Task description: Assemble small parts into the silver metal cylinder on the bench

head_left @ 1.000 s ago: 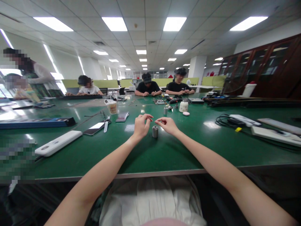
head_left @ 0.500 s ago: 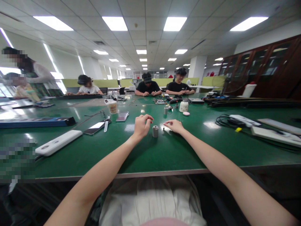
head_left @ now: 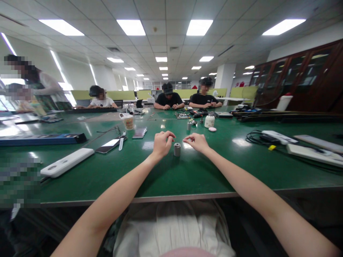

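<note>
A short grey metal cylinder (head_left: 177, 150) stands upright on the green table (head_left: 214, 171), between my two hands. My left hand (head_left: 162, 142) is just left of it, fingers loosely curled and thumb apart from the index finger. I see nothing in that hand, and it appears not to touch the cylinder. To the cylinder's right, my right hand (head_left: 197, 142) is closed in a pinch, its fingertips pointing left. The small dark piece that stood below these fingertips no longer shows on the table; it appears to be in the pinch, mostly hidden by the fingers.
Farther back are another metal cylinder (head_left: 189, 126), a white jar (head_left: 209, 121) and its pink lid (head_left: 212, 129). A paper cup (head_left: 128, 122), a phone (head_left: 110, 144) and a white power strip (head_left: 68, 162) lie left. Cables (head_left: 257, 139) lie right. Several people sit across the table.
My right hand has shifted slightly left toward the cylinder, its fingertips now pinched. The small dark piece has gone from its spot on the table. My left hand is nearly still.
</note>
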Available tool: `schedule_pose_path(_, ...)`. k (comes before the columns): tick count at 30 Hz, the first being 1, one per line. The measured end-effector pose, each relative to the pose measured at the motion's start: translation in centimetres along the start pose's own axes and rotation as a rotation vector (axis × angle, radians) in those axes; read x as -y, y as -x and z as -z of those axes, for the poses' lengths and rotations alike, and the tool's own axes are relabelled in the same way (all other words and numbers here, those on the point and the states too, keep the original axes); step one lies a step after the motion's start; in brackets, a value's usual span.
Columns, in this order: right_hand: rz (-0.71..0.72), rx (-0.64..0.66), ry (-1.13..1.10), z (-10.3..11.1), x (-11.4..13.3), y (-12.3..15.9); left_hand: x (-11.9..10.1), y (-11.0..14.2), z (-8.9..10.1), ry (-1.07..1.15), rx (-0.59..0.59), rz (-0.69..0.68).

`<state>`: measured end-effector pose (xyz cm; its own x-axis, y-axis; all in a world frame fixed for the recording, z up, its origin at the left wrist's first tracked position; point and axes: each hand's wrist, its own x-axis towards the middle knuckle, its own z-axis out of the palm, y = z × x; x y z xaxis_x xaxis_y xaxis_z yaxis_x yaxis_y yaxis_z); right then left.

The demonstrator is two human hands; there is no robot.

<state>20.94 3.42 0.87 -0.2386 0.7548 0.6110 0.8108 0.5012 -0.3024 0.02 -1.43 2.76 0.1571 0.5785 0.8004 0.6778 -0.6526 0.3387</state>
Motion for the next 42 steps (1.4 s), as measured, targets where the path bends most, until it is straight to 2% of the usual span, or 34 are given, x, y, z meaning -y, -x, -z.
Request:
schedule_pose_path(4, 0.052, -0.07, -0.133, 0.3, 1.8, 0.2, 0.0, 0.0, -0.1, -0.014, -0.001, -0.013)
schedule_pose_path(8, 0.08, -0.065, -0.22, 0.0, 2.8, 0.3, 0.1, 0.0, -0.2, -0.033, 0.012, -0.006)
schedule_pose_path(18, 0.105, 0.0, -0.199, -0.8, 3.5, 0.7, 0.3, 0.1, -0.3, -0.05, 0.036, 0.001)
schedule_pose_path(22, 0.061, -0.086, -0.309, -0.6, 3.5, 0.7, 0.3, 0.0, -0.4, -0.029, 0.057, 0.013)
schedule_pose_path(26, 0.003, -0.187, -0.367, -0.1, 3.0, 0.5, 0.9, 0.2, -0.8, 0.085, 0.149, 0.012)
schedule_pose_path(30, 0.011, -0.155, -0.329, 0.1, 2.8, 0.7, 1.3, 0.4, -1.2, 0.231, 0.232, 0.037)
schedule_pose_path(35, 0.028, -0.132, -0.293, 0.3, 3.5, 1.0, 1.3, -0.1, -1.3, 0.256, 0.147, 0.073)
schedule_pose_path(39, 0.021, -0.163, -0.294, 0.5, 3.6, 1.0, 3.5, -0.5, -0.9, 0.132, 0.074, 0.089)
schedule_pose_path(42, -0.002, -0.163, -0.291, 0.6, 3.4, 1.0, 6.7, -0.3, -0.6, -0.02, 0.158, 0.126)
